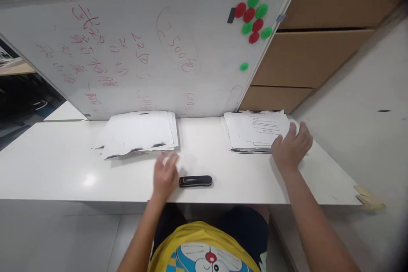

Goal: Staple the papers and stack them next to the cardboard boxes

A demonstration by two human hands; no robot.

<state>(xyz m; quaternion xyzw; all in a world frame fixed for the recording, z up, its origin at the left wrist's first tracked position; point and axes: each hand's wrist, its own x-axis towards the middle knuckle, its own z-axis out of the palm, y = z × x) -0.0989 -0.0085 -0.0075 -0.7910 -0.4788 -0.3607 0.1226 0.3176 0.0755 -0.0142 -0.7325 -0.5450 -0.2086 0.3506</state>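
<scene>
My right hand is at the right end of a stack of printed papers, its thumb over the sheets' edge and its fingers apart. I cannot tell whether it presses on the paper. My left hand, slightly blurred, hovers just in front of another pile of white papers with its fingers loosely apart and nothing in them. Beside the left hand lies a black stapler, flat on the white table. Dark smudges mark the front edges of the left pile.
A whiteboard with red handwriting stands along the table's back edge. Red and green round magnets cluster at its upper right. Brown cardboard boxes are stacked behind it. A white wall bounds the right side.
</scene>
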